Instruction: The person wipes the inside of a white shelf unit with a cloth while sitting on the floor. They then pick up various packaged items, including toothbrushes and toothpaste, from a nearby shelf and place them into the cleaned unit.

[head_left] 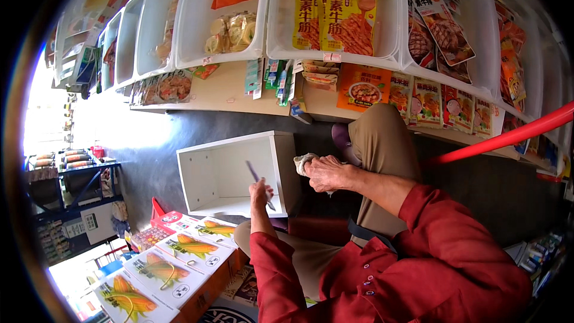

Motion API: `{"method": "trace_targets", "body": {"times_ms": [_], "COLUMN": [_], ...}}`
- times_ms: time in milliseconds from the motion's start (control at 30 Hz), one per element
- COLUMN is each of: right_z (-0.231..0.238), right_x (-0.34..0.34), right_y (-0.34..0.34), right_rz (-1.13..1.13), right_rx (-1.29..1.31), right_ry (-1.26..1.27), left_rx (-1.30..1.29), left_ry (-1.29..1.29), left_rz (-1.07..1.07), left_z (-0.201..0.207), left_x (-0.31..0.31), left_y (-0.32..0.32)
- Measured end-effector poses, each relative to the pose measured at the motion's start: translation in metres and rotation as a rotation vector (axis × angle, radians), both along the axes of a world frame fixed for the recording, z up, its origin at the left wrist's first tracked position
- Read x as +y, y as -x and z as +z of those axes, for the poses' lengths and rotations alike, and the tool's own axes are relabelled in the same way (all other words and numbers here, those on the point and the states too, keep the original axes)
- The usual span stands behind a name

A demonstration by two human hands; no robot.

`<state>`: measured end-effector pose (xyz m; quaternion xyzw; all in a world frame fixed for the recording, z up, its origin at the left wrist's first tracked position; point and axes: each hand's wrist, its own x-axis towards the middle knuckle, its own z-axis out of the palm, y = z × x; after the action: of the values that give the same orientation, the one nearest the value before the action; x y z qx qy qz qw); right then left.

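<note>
Closed round a thin purple-grey stick-like tool (252, 170), my left hand (260, 193) is over the front of a white open-fronted box (275, 161). The tool is slightly blurred, so its exact kind is unclear; one end points up over the box's hollow and the other shows below my fingers. A crumpled greyish-white cloth (304, 162) is bunched in my right hand (327, 174), just right of the box and beside my bent knee. The box rests on the dark floor with its hollow showing, and small holes dot its inner side.
Clear plastic bins (335, 54) of snack packets curve along the far side above a wooden shelf (221, 93) with more packets. Cartons with corn pictures (161, 269) stand at the near left. A red pole (508, 140) slants in from the right. A blue-framed rack (78, 173) is at left.
</note>
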<state>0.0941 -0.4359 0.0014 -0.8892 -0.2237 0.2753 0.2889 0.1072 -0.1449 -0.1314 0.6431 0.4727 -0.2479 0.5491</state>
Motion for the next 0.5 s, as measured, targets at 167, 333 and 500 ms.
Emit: {"method": "trace_targets", "body": {"times_ms": [167, 333, 500], "right_z": [0.001, -0.012, -0.004], "right_x": [-0.005, 0.001, -0.001], "right_y": [0.001, 0.004, -0.006], "right_rz": [-0.03, -0.099, -0.09], "right_rx": [-0.032, -0.084, 0.11], "right_ry": [0.01, -0.006, 0.025], "left_rx": [-0.149, -0.732, -0.951], "left_ry": [-0.421, -0.697, -0.586], "left_rz": [-0.228, -0.387, -0.423], "left_z": [-0.008, 0.02, 0.092], "left_x": [-0.014, -0.049, -0.135], "left_y": [-0.01, -0.05, -0.113]}}
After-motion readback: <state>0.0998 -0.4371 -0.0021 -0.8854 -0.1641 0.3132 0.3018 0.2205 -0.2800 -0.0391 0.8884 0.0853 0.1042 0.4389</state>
